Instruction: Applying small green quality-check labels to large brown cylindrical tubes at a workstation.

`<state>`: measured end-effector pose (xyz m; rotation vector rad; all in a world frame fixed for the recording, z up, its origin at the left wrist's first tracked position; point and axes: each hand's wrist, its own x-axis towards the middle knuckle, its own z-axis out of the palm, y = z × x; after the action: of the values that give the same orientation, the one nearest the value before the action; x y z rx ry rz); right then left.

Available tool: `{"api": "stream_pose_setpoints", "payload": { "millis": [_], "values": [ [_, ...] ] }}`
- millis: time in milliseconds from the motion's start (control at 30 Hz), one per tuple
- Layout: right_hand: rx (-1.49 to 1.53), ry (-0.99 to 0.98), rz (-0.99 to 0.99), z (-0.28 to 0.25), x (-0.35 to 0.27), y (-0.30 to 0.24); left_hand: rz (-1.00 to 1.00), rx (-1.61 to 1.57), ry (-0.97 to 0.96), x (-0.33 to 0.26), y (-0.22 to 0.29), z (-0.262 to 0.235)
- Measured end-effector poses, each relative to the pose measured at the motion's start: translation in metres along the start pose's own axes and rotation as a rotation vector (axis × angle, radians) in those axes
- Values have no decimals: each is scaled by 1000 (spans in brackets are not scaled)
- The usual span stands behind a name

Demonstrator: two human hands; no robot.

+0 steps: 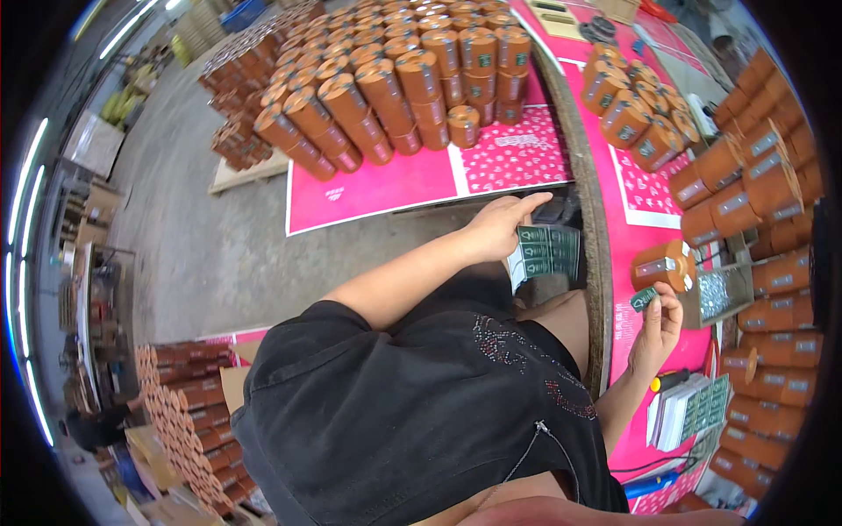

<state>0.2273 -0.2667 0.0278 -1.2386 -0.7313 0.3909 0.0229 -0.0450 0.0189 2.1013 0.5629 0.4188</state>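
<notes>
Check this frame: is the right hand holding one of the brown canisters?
No. The right hand pinches a small green label; the nearest brown canister lies apart on the pink table.

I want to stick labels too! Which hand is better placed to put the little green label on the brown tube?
Probably the right hand: its fingers pinch the green label just below the brown tube. The left hand rests on the label sheet, farther away.

A grey concrete floor (189, 237) spreads to the left of the hands. On it lies a wooden pallet (235, 175) with a pink sheet (386, 188). Long tube lights (24, 180) shine along the far left. The worktop (624, 241) under the hands is covered in pink.
</notes>
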Motion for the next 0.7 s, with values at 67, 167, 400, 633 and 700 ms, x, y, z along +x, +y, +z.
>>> {"api": "stream_pose_setpoints", "payload": {
  "millis": [67, 167, 400, 633, 700],
  "values": [
    [17, -41, 7, 6, 2, 1, 16, -10, 30, -8, 3, -10],
    [27, -81, 27, 16, 1, -2, 74, 202, -67, -12, 9, -11],
    [33, -174, 107, 18, -11, -9, 80, 27, -242, -4, 16, 10],
    [29, -69, 59, -2, -16, -15, 154, -627, -325, 6, 27, 39],
    [40, -64, 51, -7, -17, -17, 95, -646, -325, 9, 34, 47]
  ]
}}
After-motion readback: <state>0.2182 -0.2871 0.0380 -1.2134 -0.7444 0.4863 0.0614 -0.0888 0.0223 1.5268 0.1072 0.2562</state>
